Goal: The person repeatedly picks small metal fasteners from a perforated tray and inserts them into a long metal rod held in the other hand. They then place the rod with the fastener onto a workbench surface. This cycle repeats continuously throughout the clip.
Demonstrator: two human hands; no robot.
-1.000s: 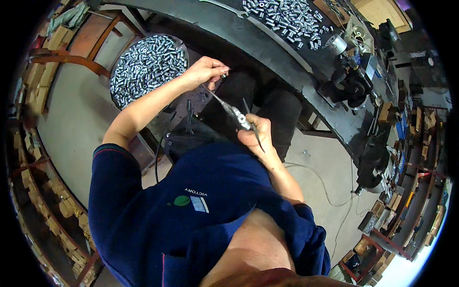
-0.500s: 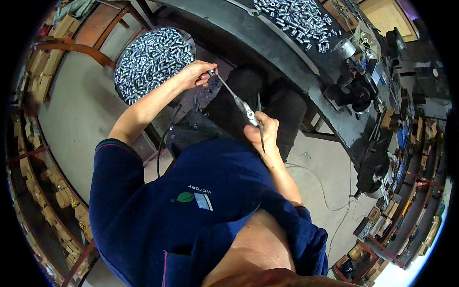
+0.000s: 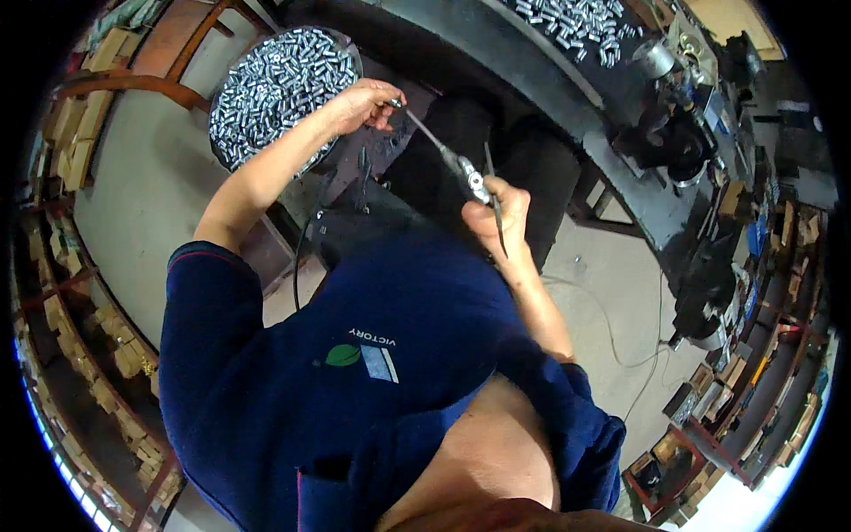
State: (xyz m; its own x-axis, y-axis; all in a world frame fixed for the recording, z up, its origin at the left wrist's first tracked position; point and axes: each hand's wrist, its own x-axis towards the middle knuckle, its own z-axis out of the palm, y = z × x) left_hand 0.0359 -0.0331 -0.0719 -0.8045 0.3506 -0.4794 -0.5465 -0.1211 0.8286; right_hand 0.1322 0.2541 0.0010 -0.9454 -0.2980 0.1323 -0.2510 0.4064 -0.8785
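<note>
My left hand (image 3: 359,105) pinched tip of thin grey metal rod tool (image 3: 441,151), grip clenched on it, just beside round tray of small silver metal cylinders (image 3: 266,89). My right hand (image 3: 496,213) grasped tool's thicker silver handle end, farther from tray, over dark lap. Tool slanted from left fingers down to right fist. More silver cylinders (image 3: 576,27) lay on dark bench (image 3: 532,80), well apart from tray.

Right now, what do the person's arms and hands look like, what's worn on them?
Both hands, left hand and right hand, are bare, no gloves. Forearms are uncovered. Short dark blue sleeves of a shirt reach about the elbows; the left cuff has a thin red edge.
</note>
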